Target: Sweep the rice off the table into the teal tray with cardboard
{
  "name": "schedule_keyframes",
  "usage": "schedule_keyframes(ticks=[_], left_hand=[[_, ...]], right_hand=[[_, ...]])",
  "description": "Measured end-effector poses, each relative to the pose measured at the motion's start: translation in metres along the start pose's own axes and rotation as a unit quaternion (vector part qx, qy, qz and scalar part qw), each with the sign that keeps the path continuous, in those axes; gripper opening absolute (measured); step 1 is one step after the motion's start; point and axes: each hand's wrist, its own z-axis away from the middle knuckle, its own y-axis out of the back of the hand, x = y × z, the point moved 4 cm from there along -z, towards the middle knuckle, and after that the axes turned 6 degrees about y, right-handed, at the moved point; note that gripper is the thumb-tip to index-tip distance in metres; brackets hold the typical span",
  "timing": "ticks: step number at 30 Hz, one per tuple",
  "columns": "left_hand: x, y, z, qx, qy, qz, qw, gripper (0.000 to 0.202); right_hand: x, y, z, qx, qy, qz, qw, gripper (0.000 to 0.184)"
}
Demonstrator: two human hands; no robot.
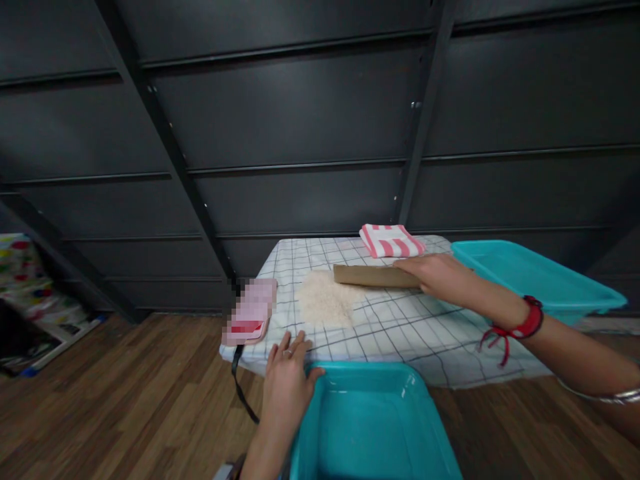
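One of the hands [439, 277], the right, grips brown cardboard [373, 276] by pale grains [325, 303].

Background: a wall of dark grey panels [300, 113], set in a frame of black metal struts [163, 133], faintly reflecting the light. Foreground: a counter [300, 257] draped in white checked cloth, above a brown wood-plank floor [185, 387].

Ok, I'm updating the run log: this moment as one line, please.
right hand: grips brown board | left hand: at near teal tray rim | pale grains: spread on checked cloth | striped towel: folded
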Motion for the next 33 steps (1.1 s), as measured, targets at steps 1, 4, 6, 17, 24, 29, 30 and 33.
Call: schedule_keyframes(ticks=[1, 4, 6, 17, 24, 29, 30, 33], left_hand=[[-0.001, -0.001, 0.000, -0.001, -0.004, -0.001, 1.000, 0.039], [-0.002, -0.002, 0.000, -0.002, -0.010, -0.006, 1.000, 0.040], [-0.001, -0.001, 0.000, -0.005, -0.008, -0.009, 1.000, 0.040], [0.005, 0.001, 0.003, -0.020, 0.010, -0.005, 1.000, 0.041], [0.011, 0.007, 0.003, -0.031, 0.028, -0.002, 0.999, 0.040], [0.015, 0.015, 0.004, -0.014, 0.038, -0.029, 0.999, 0.034], [0.016, 0.015, 0.004, -0.019, 0.039, -0.031, 0.999, 0.034], [0.017, 0.014, 0.001, -0.056, 0.047, -0.026, 0.997, 0.038]], right_hand=[[0.003, 0.001, 0.001, 0.003, -0.019, 0.012, 1.000, 0.044], [0.011, 0.001, 0.003, 0.000, -0.074, 0.050, 0.996, 0.040], [0.012, -0.002, 0.002, -0.005, -0.087, 0.064, 0.994, 0.036], [-0.019, -0.009, 0.018, -0.001, 0.027, 0.002, 1.000, 0.037], [-0.001, -0.003, 0.027, 0.102, 0.047, 0.033, 0.993, 0.048], [0.007, -0.009, 0.024, 0.086, -0.024, 0.064, 0.994, 0.039], [0.006, -0.011, 0.023, 0.073, -0.031, 0.063, 0.995, 0.037], [0.002, -0.018, 0.020, 0.034, -0.045, 0.047, 0.997, 0.031]])
